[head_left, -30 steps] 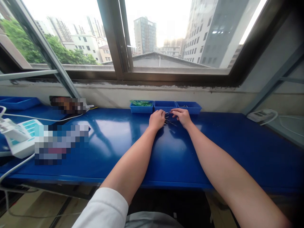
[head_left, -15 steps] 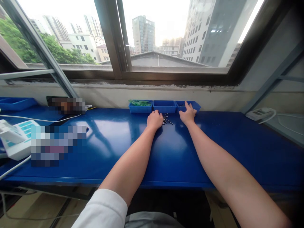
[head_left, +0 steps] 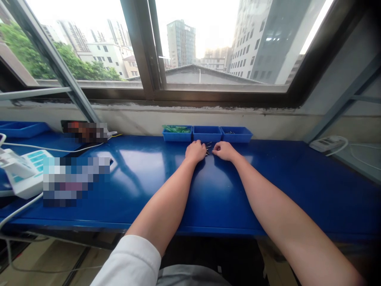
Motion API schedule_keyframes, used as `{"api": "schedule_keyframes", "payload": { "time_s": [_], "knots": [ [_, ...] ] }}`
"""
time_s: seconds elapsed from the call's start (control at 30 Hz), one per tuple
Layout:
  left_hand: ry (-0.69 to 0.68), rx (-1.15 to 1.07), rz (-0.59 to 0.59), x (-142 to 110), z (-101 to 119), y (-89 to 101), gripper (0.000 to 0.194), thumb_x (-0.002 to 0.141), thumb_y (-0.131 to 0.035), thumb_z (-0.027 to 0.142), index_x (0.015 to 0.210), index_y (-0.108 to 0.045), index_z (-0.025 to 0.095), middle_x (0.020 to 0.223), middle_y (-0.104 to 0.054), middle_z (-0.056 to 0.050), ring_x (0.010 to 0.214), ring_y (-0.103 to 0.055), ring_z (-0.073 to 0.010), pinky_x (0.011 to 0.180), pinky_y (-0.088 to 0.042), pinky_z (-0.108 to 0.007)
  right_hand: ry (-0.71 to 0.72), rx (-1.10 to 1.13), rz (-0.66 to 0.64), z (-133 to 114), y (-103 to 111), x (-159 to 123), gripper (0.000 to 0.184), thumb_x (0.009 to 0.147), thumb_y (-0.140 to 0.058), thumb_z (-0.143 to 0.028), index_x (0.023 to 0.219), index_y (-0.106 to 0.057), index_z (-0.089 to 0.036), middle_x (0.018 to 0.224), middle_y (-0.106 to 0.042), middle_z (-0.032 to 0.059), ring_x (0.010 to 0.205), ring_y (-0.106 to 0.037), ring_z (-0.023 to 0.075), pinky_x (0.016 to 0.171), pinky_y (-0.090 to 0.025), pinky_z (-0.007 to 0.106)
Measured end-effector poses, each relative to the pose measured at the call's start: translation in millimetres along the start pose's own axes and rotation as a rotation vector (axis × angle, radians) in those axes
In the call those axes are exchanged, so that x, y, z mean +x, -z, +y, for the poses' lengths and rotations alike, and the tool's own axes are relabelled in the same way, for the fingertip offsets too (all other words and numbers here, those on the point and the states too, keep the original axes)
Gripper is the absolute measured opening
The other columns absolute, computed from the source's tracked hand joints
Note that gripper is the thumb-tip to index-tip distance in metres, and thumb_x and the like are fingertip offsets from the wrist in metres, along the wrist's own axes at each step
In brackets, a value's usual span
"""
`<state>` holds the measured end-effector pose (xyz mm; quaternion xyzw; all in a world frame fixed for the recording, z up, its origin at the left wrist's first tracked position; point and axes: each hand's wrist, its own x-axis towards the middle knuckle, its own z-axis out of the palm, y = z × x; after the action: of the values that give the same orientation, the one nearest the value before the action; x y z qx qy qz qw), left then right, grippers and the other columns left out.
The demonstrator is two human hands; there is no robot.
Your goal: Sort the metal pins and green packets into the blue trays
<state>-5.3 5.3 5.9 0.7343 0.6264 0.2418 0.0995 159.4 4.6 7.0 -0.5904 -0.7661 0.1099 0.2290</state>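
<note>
My left hand (head_left: 195, 151) rests on the blue table with its fingers curled, against a small pile of thin, dark, screw-like pieces (head_left: 208, 146). Part of the pile is hidden by that hand. From the other side, my right hand (head_left: 225, 151) comes close to the pile, thumb and fingers pinched together. Whatever lies between those fingertips is too small to make out. Behind the hands stand three small blue bins in a row. Green packets fill the left bin (head_left: 177, 136), the middle bin (head_left: 206, 137) shows little inside, and the right bin (head_left: 237, 138) holds small dark pieces.
The blue table (head_left: 154, 198) runs below a window. At its left are a white device with teal keys (head_left: 38, 159), a white cable (head_left: 22, 208) and another blue tray (head_left: 25, 129). A white box with a cord (head_left: 327, 142) sits at the right by a metal frame.
My right hand has moved from the right bin down and left to the pile, its spread fingers now pinched. My left hand has stayed beside the pile.
</note>
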Motion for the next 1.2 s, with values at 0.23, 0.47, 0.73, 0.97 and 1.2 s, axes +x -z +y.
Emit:
{"api": "schedule_keyframes", "payload": {
  "time_s": [0.23,0.47,0.73,0.97,1.2],
  "knots": [
    [0.006,0.010,-0.005,-0.1,-0.9,-1.3,0.040,0.091,-0.030,0.037,0.112,-0.056,0.015,0.118,-0.058,-0.015,0.109,-0.054,-0.0264,0.091,-0.040,-0.035,-0.001,-0.062,0.015,4.4,-4.2,3.6,0.015,0.080,-0.055,-0.027,0.071,-0.062,-0.018,0.080,-0.066,0.0076,0.073,-0.057,0.0174,0.063,-0.039,0.025],
    [-0.012,-0.011,0.029,0.6,-2.0,-2.9,0.038,0.091,-0.032,0.038,0.108,-0.057,0.015,0.114,-0.059,-0.015,0.106,-0.055,-0.0277,0.089,-0.041,-0.036,-0.015,0.173,0.153,7.0,-5.4,3.3,0.016,0.084,-0.047,-0.027,0.081,-0.060,-0.018,0.071,-0.063,0.0030,0.066,-0.056,0.0160,0.064,-0.042,0.027],
    [-0.150,-0.100,0.132,0.1,-1.5,-3.5,0.035,0.091,-0.037,0.033,0.113,-0.058,0.016,0.113,-0.060,-0.013,0.106,-0.055,-0.0230,0.093,-0.041,-0.033,-0.019,0.410,0.311,8.4,-3.7,3.5,0.022,0.079,-0.050,-0.028,0.090,-0.065,-0.016,0.065,-0.064,0.0027,0.062,-0.058,0.0156,0.065,-0.046,0.029],
    [-0.352,-0.128,0.115,-7.1,5.5,2.0,0.029,0.090,-0.042,0.026,0.111,-0.061,0.020,0.112,-0.062,-0.007,0.103,-0.056,-0.0189,0.091,-0.043,-0.028,0.048,0.544,0.260,5.3,-6.5,8.3,0.026,0.079,-0.049,-0.032,0.090,-0.065,-0.015,0.062,-0.062,0.0016,0.057,-0.057,0.0138,0.060,-0.046,0.027],
    [-0.330,-0.111,0.128,-7.5,5.5,3.4,0.029,0.088,-0.046,0.032,0.110,-0.061,0.018,0.108,-0.062,-0.009,0.100,-0.057,-0.0203,0.088,-0.044,-0.029,-0.016,0.669,0.319,1.5,-6.6,8.4,0.019,0.078,-0.053,-0.034,0.081,-0.057,-0.017,0.068,-0.065,0.0033,0.053,-0.057,0.0126,0.057,-0.046,0.026]
  ]
}}
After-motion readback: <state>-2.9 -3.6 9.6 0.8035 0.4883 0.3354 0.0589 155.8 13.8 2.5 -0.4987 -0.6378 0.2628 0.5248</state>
